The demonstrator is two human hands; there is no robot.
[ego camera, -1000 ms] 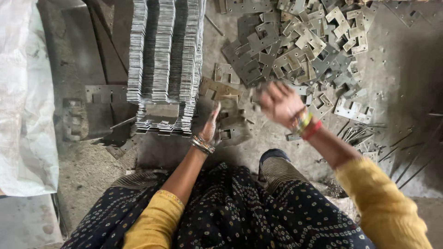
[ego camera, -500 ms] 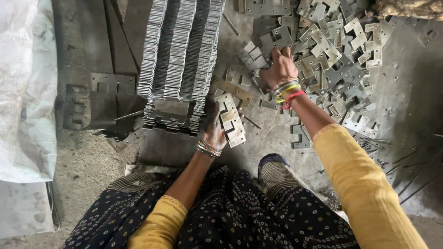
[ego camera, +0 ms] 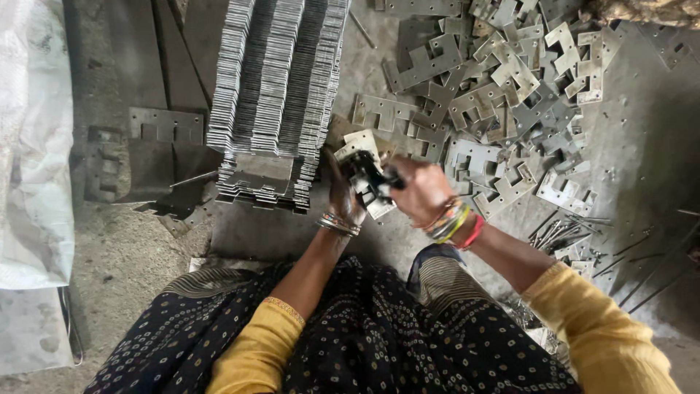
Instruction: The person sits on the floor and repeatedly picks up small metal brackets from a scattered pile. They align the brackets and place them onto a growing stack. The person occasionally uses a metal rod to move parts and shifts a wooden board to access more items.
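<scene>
Both hands, the left hand (ego camera: 341, 195) and right hand (ego camera: 419, 191), close their fingers around flat, notched steel plates (ego camera: 367, 177) held between them, long axis tilted away, beside stacked plates (ego camera: 277, 95).

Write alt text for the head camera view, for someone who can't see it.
Seen from above, a seated person's left hand and right hand hold a few flat metal plates together, between a neat stack of plates and a loose pile.

Looking like a metal workshop: dusty concrete floor (ego camera: 642, 146) lying bare, stamped metal plates (ego camera: 503, 80) piling loose far right, neat stacked rows of plates (ego camera: 277, 95) standing far left, thin rods (ego camera: 576, 233) scattering near right.
</scene>
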